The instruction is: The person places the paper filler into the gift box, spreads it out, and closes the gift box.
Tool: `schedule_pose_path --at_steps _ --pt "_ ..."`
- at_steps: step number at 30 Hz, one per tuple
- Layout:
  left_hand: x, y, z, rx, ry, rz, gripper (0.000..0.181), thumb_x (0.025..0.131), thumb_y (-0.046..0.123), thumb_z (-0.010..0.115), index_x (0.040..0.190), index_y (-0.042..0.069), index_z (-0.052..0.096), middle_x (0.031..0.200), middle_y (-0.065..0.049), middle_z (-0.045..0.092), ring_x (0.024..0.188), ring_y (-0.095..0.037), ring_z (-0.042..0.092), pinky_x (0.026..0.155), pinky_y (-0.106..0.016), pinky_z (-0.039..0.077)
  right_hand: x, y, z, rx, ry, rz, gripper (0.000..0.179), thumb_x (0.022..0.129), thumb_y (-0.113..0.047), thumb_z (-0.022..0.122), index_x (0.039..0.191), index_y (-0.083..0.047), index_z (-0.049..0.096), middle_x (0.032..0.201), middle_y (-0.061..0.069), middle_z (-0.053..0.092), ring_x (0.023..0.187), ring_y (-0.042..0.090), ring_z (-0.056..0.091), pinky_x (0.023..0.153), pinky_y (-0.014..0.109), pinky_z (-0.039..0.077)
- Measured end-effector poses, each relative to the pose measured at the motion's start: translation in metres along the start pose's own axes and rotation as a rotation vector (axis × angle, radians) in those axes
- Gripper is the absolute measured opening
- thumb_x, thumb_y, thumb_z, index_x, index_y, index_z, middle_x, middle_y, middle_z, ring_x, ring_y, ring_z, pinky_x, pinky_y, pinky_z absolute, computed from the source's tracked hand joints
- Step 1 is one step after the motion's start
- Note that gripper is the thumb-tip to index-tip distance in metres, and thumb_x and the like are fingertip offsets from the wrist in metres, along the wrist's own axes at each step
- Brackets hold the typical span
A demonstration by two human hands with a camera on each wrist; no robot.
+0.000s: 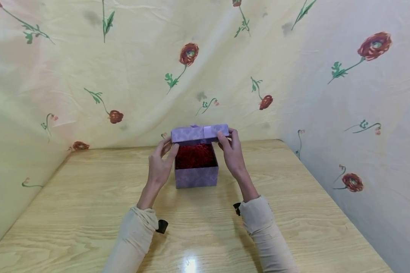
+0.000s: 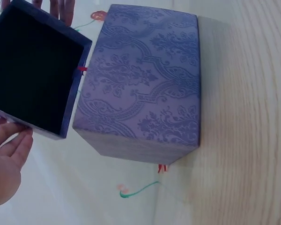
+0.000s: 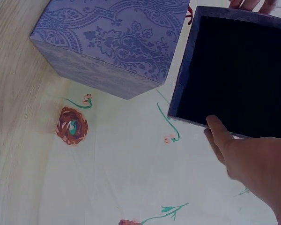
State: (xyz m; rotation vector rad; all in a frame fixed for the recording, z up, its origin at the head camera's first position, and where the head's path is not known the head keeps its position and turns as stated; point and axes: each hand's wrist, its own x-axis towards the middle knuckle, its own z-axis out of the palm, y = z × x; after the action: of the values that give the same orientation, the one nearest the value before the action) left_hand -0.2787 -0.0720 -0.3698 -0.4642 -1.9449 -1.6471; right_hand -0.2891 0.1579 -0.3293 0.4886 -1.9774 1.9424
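A purple patterned gift box (image 1: 196,178) stands on the table, its top uncovered and red shredded filler (image 1: 195,156) showing inside. Above its far part both hands hold the purple lid (image 1: 188,134), which has a light ribbon across it. The left hand (image 1: 160,163) grips the lid's left side, and the right hand (image 1: 233,153) grips its right side. Seen from below in the left wrist view, the lid (image 2: 79,108) has a dark inside and is apart from the box wall (image 2: 145,79). The right wrist view shows the right thumb at the rim of the lid (image 3: 183,79).
The wooden table (image 1: 99,212) reaches back to a pale cloth (image 1: 140,68) printed with red flowers, which hangs behind and at both sides. A dark strap piece (image 1: 162,226) sticks out at the left sleeve, another dark piece (image 1: 237,208) at the right.
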Motion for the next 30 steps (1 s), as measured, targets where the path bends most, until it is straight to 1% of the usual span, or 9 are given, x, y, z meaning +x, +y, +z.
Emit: schedule_pose_path --at_steps 4,6,8,12,15,19,24,26,30 --pt "0.002 0.005 0.000 -0.015 0.001 -0.032 0.061 0.105 0.043 0.054 0.144 -0.004 0.054 0.143 -0.022 0.058 0.131 -0.033 0.058 0.110 -0.052 0.042 -0.001 0.001 -0.002 -0.045 -0.041 -0.047 0.045 0.109 -0.023 0.052 0.143 0.006 0.045 0.132 0.020 0.053 0.124 0.036 0.056 0.109 0.045 0.042" --pt "0.003 0.007 0.000 -0.019 -0.005 -0.053 0.064 0.104 0.046 0.054 0.144 -0.004 0.053 0.145 -0.023 0.057 0.133 -0.032 0.057 0.111 -0.051 0.041 -0.002 0.003 -0.004 -0.075 -0.065 -0.056 0.048 0.109 -0.021 0.054 0.147 0.006 0.045 0.135 0.020 0.055 0.123 0.035 0.056 0.107 0.045 0.042" --pt "0.003 0.008 -0.001 -0.020 -0.014 -0.071 0.063 0.102 0.045 0.057 0.143 -0.003 0.053 0.143 -0.023 0.058 0.132 -0.032 0.057 0.112 -0.050 0.039 -0.004 0.004 -0.007 -0.099 -0.096 -0.053 0.053 0.108 -0.021 0.055 0.152 0.005 0.042 0.141 0.020 0.054 0.128 0.033 0.055 0.109 0.046 0.042" --pt "0.003 0.003 -0.004 -0.007 -0.053 -0.107 0.060 0.100 0.037 0.063 0.143 -0.004 0.053 0.138 -0.024 0.062 0.132 -0.033 0.057 0.113 -0.047 0.039 -0.006 0.006 -0.013 -0.140 -0.171 -0.034 0.060 0.108 -0.021 0.058 0.158 0.004 0.037 0.158 0.019 0.042 0.143 0.026 0.044 0.112 0.045 0.041" --pt "0.001 -0.003 -0.008 0.009 -0.089 -0.125 0.061 0.099 0.032 0.066 0.145 -0.005 0.052 0.140 -0.024 0.060 0.135 -0.035 0.054 0.114 -0.046 0.038 -0.007 0.007 -0.018 -0.184 -0.226 -0.017 0.063 0.107 -0.023 0.061 0.160 -0.001 0.036 0.164 0.014 0.034 0.146 0.024 0.040 0.112 0.043 0.041" --pt "-0.002 -0.009 -0.011 0.043 -0.156 -0.130 0.063 0.099 0.028 0.069 0.149 -0.005 0.048 0.146 -0.024 0.055 0.139 -0.037 0.050 0.116 -0.047 0.035 -0.008 0.011 -0.024 -0.249 -0.287 0.000 0.067 0.106 -0.024 0.064 0.162 -0.004 0.033 0.163 0.012 0.036 0.145 0.027 0.042 0.113 0.046 0.039" --pt "-0.006 -0.013 -0.015 0.104 -0.262 -0.186 0.075 0.098 0.034 0.073 0.156 0.000 0.041 0.157 -0.020 0.045 0.146 -0.036 0.039 0.117 -0.050 0.032 -0.010 0.015 -0.029 -0.351 -0.344 -0.007 0.071 0.105 -0.018 0.064 0.163 -0.002 0.027 0.165 0.016 0.032 0.149 0.034 0.035 0.115 0.052 0.036" --pt "-0.007 -0.014 -0.016 0.135 -0.298 -0.195 0.078 0.098 0.037 0.073 0.159 0.003 0.038 0.160 -0.019 0.041 0.148 -0.036 0.036 0.118 -0.051 0.031 -0.011 0.016 -0.029 -0.384 -0.360 -0.005 0.072 0.105 -0.017 0.064 0.163 -0.001 0.025 0.165 0.018 0.029 0.150 0.035 0.032 0.114 0.054 0.036" --pt "-0.008 -0.017 -0.015 0.176 -0.332 -0.165 0.079 0.098 0.035 0.075 0.160 0.005 0.037 0.161 -0.018 0.040 0.149 -0.037 0.034 0.118 -0.052 0.030 -0.013 0.021 -0.031 -0.436 -0.374 0.012 0.073 0.105 -0.016 0.064 0.163 0.000 0.023 0.166 0.022 0.027 0.151 0.036 0.028 0.114 0.056 0.034"
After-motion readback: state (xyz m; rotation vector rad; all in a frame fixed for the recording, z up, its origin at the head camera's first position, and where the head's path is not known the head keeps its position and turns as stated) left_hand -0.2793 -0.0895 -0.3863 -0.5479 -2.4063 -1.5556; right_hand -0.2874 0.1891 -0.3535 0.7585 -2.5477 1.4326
